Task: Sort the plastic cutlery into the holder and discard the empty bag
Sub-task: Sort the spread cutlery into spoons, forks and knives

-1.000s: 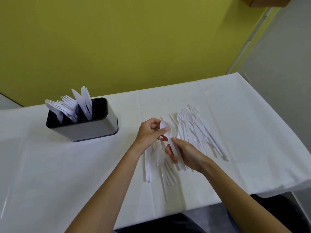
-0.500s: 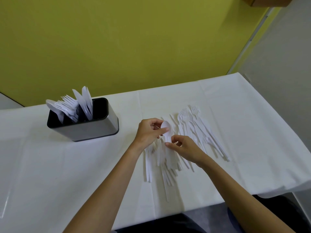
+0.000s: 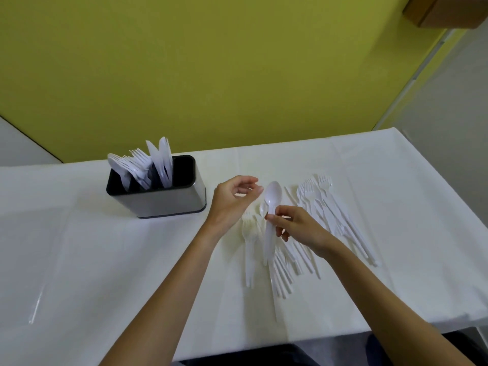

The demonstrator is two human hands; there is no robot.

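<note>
Well to the left of your left hand stands the holder (image 3: 169, 199), metal-sided with a dark liner, upright on the white surface (image 3: 79, 260). Sorted cutlery (image 3: 148, 165) already sticks up from it: spoons at its left end, forks beside them, knives toward the middle. Its right end shows dark, with nothing poking out.

Your left hand (image 3: 232, 199) hovers with its fingers loosely curled and holds nothing; its fingertips are close to the spoon's bowl but not touching it. Just right of it, the spoon (image 3: 272, 196) stands bowl-up, pinched at the neck between the thumb and fingertips of your right hand (image 3: 295, 228). Its handle hangs down over the pile.

Beneath both hands lies a loose heap (image 3: 280, 270) of mixed pieces. To the right of your right hand, a row of forks (image 3: 330, 207) lies side by side, tines away from you. The empty bag does not plainly show.

You look to be mid-sort, with one spoon singled out. The next move, as I judge it, is to carry it leftward to the holder and drop it handle-first among the spoons at the far-left end, clear of the tines and blades standing there. Plenty remains on the surface, so the bag comes last.
</note>
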